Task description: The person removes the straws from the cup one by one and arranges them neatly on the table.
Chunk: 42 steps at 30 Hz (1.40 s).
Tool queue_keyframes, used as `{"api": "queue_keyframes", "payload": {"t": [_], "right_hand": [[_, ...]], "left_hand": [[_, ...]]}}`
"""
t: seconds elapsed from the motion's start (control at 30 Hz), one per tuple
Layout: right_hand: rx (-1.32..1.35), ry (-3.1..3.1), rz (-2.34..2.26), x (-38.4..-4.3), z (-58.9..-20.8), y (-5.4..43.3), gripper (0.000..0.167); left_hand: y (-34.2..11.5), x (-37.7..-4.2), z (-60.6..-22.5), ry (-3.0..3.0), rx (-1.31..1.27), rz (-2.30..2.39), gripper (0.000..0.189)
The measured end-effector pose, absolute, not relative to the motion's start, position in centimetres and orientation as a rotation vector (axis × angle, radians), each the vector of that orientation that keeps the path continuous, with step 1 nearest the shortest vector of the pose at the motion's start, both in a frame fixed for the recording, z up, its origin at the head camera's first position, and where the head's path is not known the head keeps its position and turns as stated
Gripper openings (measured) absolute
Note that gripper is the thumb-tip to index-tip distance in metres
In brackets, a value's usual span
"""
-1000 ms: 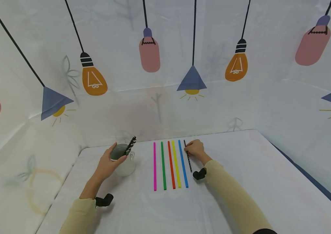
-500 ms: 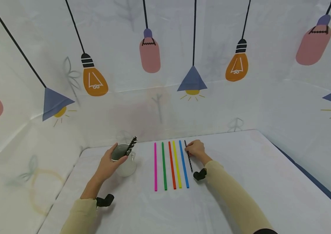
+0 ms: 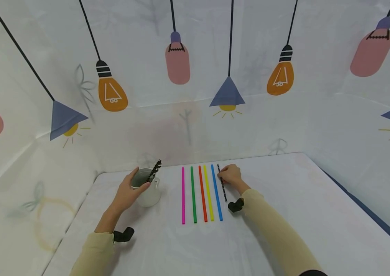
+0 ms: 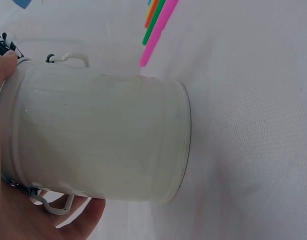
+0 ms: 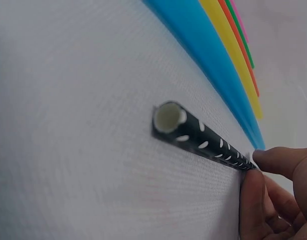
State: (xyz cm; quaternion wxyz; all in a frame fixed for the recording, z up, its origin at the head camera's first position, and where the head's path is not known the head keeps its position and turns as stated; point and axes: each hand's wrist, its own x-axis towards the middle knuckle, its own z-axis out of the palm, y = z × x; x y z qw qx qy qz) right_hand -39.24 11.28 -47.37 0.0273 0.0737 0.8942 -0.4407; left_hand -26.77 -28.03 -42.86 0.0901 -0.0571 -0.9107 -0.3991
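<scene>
My left hand (image 3: pixel 128 193) grips a small white metal bucket (image 3: pixel 150 196) round its rim, and the bucket stands upright on the table. Several black-and-white patterned straws (image 3: pixel 154 171) lean out over its rim beside my thumb. In the left wrist view the bucket's wall (image 4: pixel 98 135) and two side loops show; its inside is hidden there. My right hand (image 3: pixel 231 174) pinches a single black straw (image 3: pixel 223 190) with white marks near its far end. This straw lies on the table, its near open end (image 5: pixel 168 117) facing the right wrist camera.
Between the hands lie a pink straw (image 3: pixel 183 196), a green straw (image 3: pixel 193 196), an orange-red straw (image 3: pixel 203 194), a yellow straw (image 3: pixel 209 194) and a blue straw (image 3: pixel 217 194), roughly side by side. The white table (image 3: pixel 188 249) meets a lamp-printed sheet (image 3: pixel 195 130) behind.
</scene>
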Motion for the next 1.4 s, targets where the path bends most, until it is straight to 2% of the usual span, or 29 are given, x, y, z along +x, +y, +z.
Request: {"api": "queue_keyframes", "payload": {"t": [0.37, 0.57, 0.8, 1.07, 1.27, 1.4], "right_hand": [[0.235, 2.732, -1.403, -38.5, -46.8, 11.3, 0.025], [0.091, 2.717, -1.535, -37.6, -45.5, 10.1, 0.023], [-0.201, 2.555, -1.75, -35.2, -42.0, 5.8, 0.017], [-0.513, 2.458, -1.785, -32.9, -39.1, 0.8, 0.012], [-0.614, 2.434, -1.762, -32.1, -38.2, -1.9, 0.013], [-0.637, 2.386, -1.77, -31.8, -37.9, -3.2, 0.018]], "left_hand": [[-28.0, -26.7, -42.9, -2.705, -0.17, -1.186, 0.091], [-28.1, -26.6, -42.6, -2.714, -0.163, -1.17, 0.091], [-28.1, -26.7, -42.6, -2.72, -0.147, -1.177, 0.09], [-27.9, -26.8, -43.0, -2.717, -0.147, -1.186, 0.09], [-28.0, -26.8, -43.1, -2.709, -0.146, -1.177, 0.088], [-28.1, -26.7, -43.0, -2.694, -0.183, -1.151, 0.077]]}}
